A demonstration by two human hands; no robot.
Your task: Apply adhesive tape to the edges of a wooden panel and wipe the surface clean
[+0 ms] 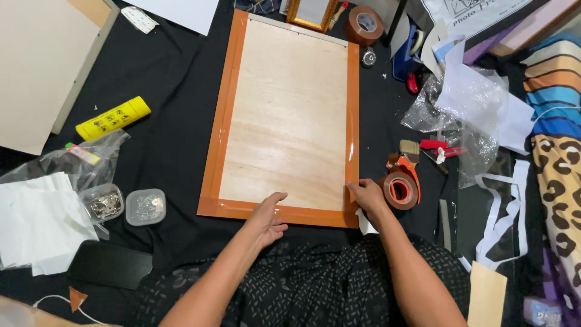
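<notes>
While two hands (266, 219) (367, 194) press, one board (290, 115)

Yellow cylindrical tube (113, 118): left of centre, lying tilted on the black cloth, with black print on its label. Two small clear plastic tubs (124, 206): lower left, side by side. Clear plastic bag (91, 158): just above the tubs, crumpled. White printed sheet (469, 15): upper right edge, partly covered.
</notes>
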